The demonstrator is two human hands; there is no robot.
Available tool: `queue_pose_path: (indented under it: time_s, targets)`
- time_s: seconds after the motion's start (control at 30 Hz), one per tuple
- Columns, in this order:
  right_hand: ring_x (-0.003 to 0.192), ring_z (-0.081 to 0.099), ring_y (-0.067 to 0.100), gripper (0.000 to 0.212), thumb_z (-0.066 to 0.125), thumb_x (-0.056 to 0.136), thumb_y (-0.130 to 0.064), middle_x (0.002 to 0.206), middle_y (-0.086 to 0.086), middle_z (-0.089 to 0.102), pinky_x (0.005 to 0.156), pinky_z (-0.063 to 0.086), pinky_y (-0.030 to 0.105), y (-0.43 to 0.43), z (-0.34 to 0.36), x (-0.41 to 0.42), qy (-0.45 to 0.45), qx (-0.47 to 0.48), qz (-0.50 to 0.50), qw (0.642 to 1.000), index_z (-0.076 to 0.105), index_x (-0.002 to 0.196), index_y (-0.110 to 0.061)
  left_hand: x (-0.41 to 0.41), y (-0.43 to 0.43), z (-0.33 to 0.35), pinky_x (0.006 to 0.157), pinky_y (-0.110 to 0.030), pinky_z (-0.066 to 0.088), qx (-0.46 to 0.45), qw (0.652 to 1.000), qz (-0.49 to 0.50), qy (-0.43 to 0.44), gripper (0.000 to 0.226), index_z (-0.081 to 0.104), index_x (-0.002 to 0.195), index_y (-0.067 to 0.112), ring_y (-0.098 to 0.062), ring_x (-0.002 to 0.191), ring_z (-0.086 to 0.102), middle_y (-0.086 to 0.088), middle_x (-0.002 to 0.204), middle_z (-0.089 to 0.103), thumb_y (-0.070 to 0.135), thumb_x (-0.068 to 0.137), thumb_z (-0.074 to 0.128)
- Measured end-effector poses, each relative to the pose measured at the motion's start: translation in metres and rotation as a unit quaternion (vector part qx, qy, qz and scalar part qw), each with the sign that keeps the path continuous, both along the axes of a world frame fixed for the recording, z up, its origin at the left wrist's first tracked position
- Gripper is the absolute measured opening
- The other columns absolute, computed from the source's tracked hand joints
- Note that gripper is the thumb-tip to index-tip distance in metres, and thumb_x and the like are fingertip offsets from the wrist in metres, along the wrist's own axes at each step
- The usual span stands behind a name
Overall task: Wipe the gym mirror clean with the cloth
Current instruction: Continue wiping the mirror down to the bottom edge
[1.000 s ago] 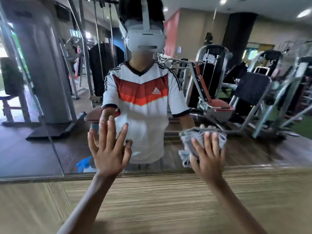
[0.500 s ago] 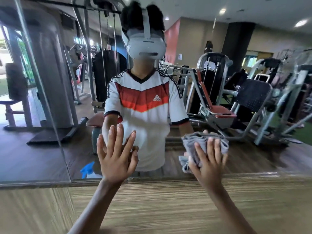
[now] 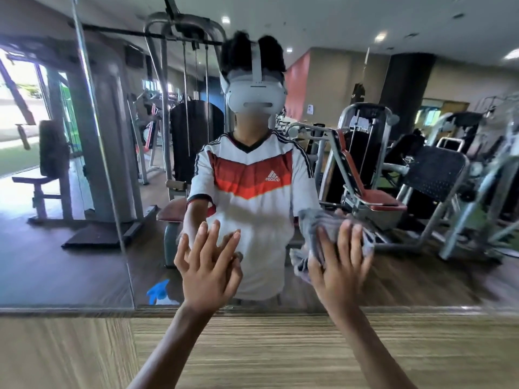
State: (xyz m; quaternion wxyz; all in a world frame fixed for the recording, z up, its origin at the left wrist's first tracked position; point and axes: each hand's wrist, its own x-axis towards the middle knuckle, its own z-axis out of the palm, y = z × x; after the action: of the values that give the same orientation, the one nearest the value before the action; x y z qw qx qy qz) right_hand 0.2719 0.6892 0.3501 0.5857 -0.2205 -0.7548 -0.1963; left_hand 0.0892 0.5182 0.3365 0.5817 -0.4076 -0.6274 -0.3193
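Plainly, the right fingers [image 3: 344,234] lie straight and spread, pressing the cloth [image 3: 314,220] against the mirror [image 3: 70,262]. None of them seems to curl round the fabric, though blur softens that side. The cloth sits low on the mirror, a little above its bottom edge, bunched under the palm of the right hand [image 3: 341,265], with folds spilling out above the fingertips and a loose corner hanging at the thumb side.

The cloth looks soft, light and limp. It should fold and creep under a sliding palm, so the best hold is probably a flat hand over its middle, with the stray corner tucked in. The mirror is the opposite: stiff, slick and breakable. It likely calls for broad, even pressure rather than a hard push from the fingertips.

The left fingers [image 3: 214,234] are also straight and fanned, holding nothing. They appear to meet their own reflection, so the left hand [image 3: 207,265] seems to rest on the mirror as a brace, level with the right and just beside it.

Outward from the fingers, both wrists are bent back with the palms facing the mirror. Both bare forearms reach forward and upward to it, crossing the wooden panel [image 3: 280,349] below its bottom edge and spreading slightly apart toward the elbows.

Most of the mirror lies above and to either side of the hands, so I judge much wiping remains.
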Motion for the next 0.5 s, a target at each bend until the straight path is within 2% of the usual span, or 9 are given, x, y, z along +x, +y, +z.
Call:
queue_pose_path:
  time_s: [0.07,0.13,0.17,0.23,0.3,0.33,0.4,0.5]
  targets:
    - [0.152,0.009,0.029,0.056,0.032,0.105,-0.045,0.164,0.014,0.014,0.119,0.008,0.057,-0.013,0.053,-0.021,0.106,-0.083,0.010,0.991,0.023,0.157,-0.026,0.007,0.004,0.015,0.121,-0.045,0.013,0.021,0.999,-0.001,-0.027,0.044,0.053,0.137,0.026,-0.027,0.139,0.029,-0.012,0.146,0.037,0.037,0.095,0.048]
    - [0.152,0.010,0.030,0.058,0.035,0.104,-0.042,0.163,0.017,0.013,0.119,0.008,0.057,-0.033,0.082,-0.046,0.137,-0.099,0.031,0.985,0.027,0.155,-0.017,0.009,0.008,0.039,0.118,-0.043,0.013,0.030,0.999,0.004,-0.035,0.043,0.053,0.136,0.025,-0.028,0.135,0.029,-0.015,0.142,0.037,0.039,0.096,0.046]
    - [0.152,0.008,0.028,0.058,0.035,0.103,-0.042,0.164,0.015,0.008,0.119,0.009,0.058,-0.040,0.082,-0.052,0.108,-0.073,0.036,0.991,0.027,0.154,-0.015,0.008,0.009,0.052,0.116,-0.044,0.015,0.037,0.999,0.006,-0.039,0.043,0.053,0.136,0.024,-0.029,0.135,0.029,-0.015,0.142,0.036,0.039,0.096,0.046]
    - [0.153,0.007,0.026,0.057,0.034,0.104,-0.045,0.166,0.010,0.002,0.119,0.012,0.059,-0.037,0.054,-0.047,-0.027,0.040,0.037,0.998,0.027,0.154,-0.019,0.002,0.005,0.075,0.113,-0.049,0.018,0.051,0.998,-0.001,-0.039,0.042,0.053,0.136,0.022,-0.028,0.140,0.027,-0.015,0.147,0.035,0.036,0.098,0.044]
    - [0.154,0.008,0.024,0.063,0.037,0.102,-0.052,0.167,0.008,0.003,0.118,0.015,0.061,-0.013,0.024,-0.022,-0.148,0.157,0.021,0.976,0.023,0.157,-0.025,-0.006,-0.001,0.087,0.112,-0.052,0.023,0.050,0.999,-0.004,-0.010,0.042,0.052,0.138,0.018,-0.027,0.145,0.025,-0.015,0.152,0.034,0.029,0.098,0.043]
    - [0.154,0.007,0.023,0.066,0.039,0.101,-0.055,0.167,0.007,0.003,0.117,0.018,0.063,0.000,0.015,-0.008,-0.163,0.168,0.013,0.972,0.020,0.158,-0.027,-0.008,-0.002,0.088,0.112,-0.054,0.024,0.041,0.999,-0.002,0.002,0.045,0.051,0.140,0.017,-0.028,0.146,0.026,-0.016,0.153,0.034,0.027,0.097,0.043]
    - [0.154,0.007,0.023,0.065,0.036,0.102,-0.054,0.167,0.005,0.005,0.117,0.017,0.062,0.013,0.018,0.009,-0.099,0.102,0.001,0.990,0.014,0.159,-0.031,-0.009,-0.002,0.085,0.113,-0.054,0.024,0.038,0.999,0.013,0.012,0.049,0.049,0.143,0.018,-0.030,0.147,0.027,-0.016,0.155,0.034,0.026,0.095,0.044]
    - [0.151,0.015,0.030,0.055,0.029,0.106,-0.047,0.163,0.014,0.019,0.115,0.022,0.063,0.006,0.068,-0.006,0.095,-0.051,-0.006,0.994,0.027,0.156,-0.024,-0.007,0.003,0.085,0.117,-0.051,0.020,0.051,0.998,0.045,0.007,0.049,0.049,0.144,0.019,-0.031,0.147,0.028,-0.016,0.156,0.034,0.028,0.096,0.043]
